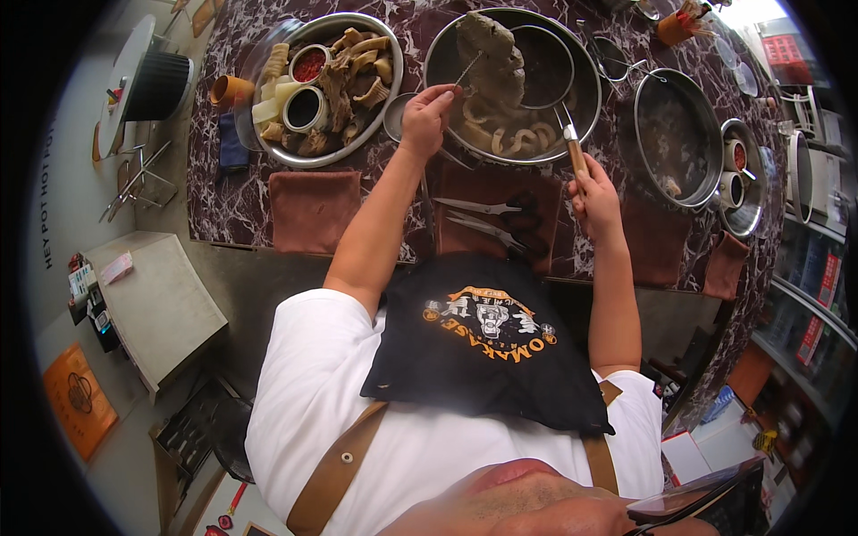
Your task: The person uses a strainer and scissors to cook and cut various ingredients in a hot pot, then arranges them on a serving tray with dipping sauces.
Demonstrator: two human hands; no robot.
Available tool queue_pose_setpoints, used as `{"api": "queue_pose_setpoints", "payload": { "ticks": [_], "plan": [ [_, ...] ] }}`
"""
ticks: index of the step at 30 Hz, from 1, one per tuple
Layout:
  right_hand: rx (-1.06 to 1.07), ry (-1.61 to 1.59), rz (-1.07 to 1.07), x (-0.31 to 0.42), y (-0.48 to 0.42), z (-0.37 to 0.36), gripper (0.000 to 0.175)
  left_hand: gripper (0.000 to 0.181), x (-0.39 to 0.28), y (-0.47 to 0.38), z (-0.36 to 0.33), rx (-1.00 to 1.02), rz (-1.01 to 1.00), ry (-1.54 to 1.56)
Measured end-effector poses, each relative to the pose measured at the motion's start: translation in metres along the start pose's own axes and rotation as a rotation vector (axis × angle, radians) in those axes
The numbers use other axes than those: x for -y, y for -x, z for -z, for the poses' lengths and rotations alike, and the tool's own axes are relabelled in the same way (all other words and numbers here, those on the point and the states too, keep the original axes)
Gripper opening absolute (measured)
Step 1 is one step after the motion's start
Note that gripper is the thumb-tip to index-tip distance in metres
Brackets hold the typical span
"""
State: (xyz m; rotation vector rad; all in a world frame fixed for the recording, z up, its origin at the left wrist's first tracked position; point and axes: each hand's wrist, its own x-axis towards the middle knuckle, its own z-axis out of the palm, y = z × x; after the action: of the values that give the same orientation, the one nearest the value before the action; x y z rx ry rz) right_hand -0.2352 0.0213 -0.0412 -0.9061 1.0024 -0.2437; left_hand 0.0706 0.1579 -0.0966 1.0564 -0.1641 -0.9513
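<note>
My left hand grips a thin twisted metal skewer or hook, whose far part meets a large grey piece of cooked meat held over a big steel pot. My right hand is closed on the wooden handle of a two-pronged carving fork, its prongs up at the pot's near right rim. Pale curled pieces of offal lie in cloudy broth in the pot. A round metal ring, seemingly a strainer's, stands in the pot behind the meat.
Left of the pot is a steel tray of cut meats with red and dark sauces. Two pairs of scissors lie on a brown cloth near the edge. At right stand an oval steel pan and another sauce tray.
</note>
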Motion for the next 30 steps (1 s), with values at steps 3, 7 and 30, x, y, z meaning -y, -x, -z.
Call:
{"api": "queue_pose_setpoints", "payload": {
  "ticks": [3, 7, 30],
  "plan": [
    [0.137, -0.162, -0.014, -0.005, -0.013, 0.014, 0.054, 0.018, -0.009, 0.005, -0.003, 0.025, -0.028, -0.031],
    [0.129, -0.316, 0.024, -0.020, -0.001, 0.018, 0.060, 0.018, -0.008, 0.017, -0.009, -0.021, -0.038, -0.040],
    [0.203, 1.756, 0.382, -0.153, 0.035, -0.015, 0.075, 0.014, -0.016, 0.017, -0.017, -0.068, -0.025, 0.192]
  ]
}}
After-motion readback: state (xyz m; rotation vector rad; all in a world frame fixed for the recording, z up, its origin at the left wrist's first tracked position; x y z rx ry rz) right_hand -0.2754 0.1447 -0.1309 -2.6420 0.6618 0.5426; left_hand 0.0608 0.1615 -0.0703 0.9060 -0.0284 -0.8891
